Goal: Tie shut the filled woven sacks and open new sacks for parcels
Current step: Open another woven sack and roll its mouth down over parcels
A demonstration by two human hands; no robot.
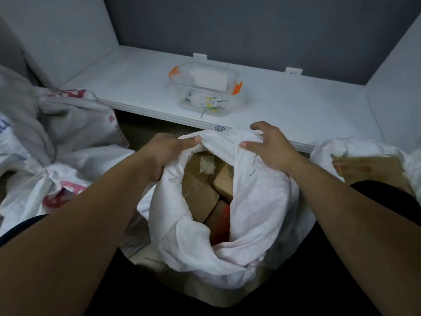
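Note:
A white woven sack (257,201) stands open in front of me, its mouth wide. Brown cardboard parcels (200,192) fill it. My left hand (164,151) grips the sack's left rim, thumb on top of the folded edge. On the far right rim my right hand (271,147) rests with curved, spread fingers; whether it holds the cloth I cannot tell.
A white shelf (296,110) runs across behind the sack, with a clear plastic box (205,87) with orange clips on it. Crumpled printed sacks (57,142) pile up on the left. Another white sack with a cardboard box (369,165) stands on the right.

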